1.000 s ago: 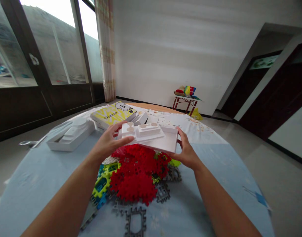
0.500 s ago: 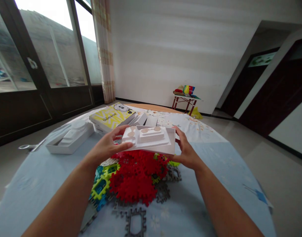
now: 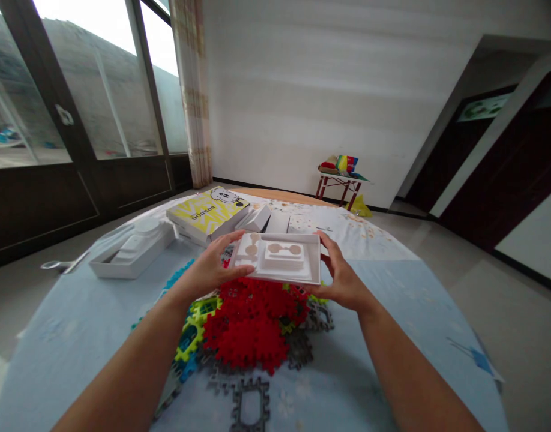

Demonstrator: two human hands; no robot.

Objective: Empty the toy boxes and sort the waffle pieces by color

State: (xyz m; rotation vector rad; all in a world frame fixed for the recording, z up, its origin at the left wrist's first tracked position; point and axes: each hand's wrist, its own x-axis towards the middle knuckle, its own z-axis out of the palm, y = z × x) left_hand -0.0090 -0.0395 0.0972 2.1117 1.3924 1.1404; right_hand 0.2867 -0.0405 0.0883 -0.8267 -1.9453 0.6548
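L of the grip, the edge of the round wooden table (image 3: 266, 195) is curving away under a light-blue cloth (image 3: 431, 312); a white open-topped box (image 3: 117, 272) w/ white moulded pieces (image 3: 134, 245) is taking up room there. Just beyond the grip, a flat yellow-and-white printed box (image 3: 207, 213) & small white boxes (image 3: 258, 218) are crowding the far side. Below the grip, red toothed plastic plates (image 3: 248, 336) are heaping up, lime-green toothed plastic frames (image 3: 189, 337) poking out L, dark-grey ones (image 3: 236, 407) lying nearest the body. R of the grip, cloth is running out to the curved edge, leaving the widest room.

L hand (image 3: 215, 267) is clasping the L end of a shallow white rectangular box (image 3: 313, 258), thumb lying at nr corner. The box is sitting btwn both hands, over the red heap; can't tell if touching it. Inside, a white moulded insert (image 3: 284, 271) w/ tan round-ended patches (image 3: 295, 249) is lying, gap showing at R. R hand (image 3: 343, 281) is bracketing the R end, index at far corner, thumb under nr corner. Forearms (image 3: 135, 354) are slanting inward.
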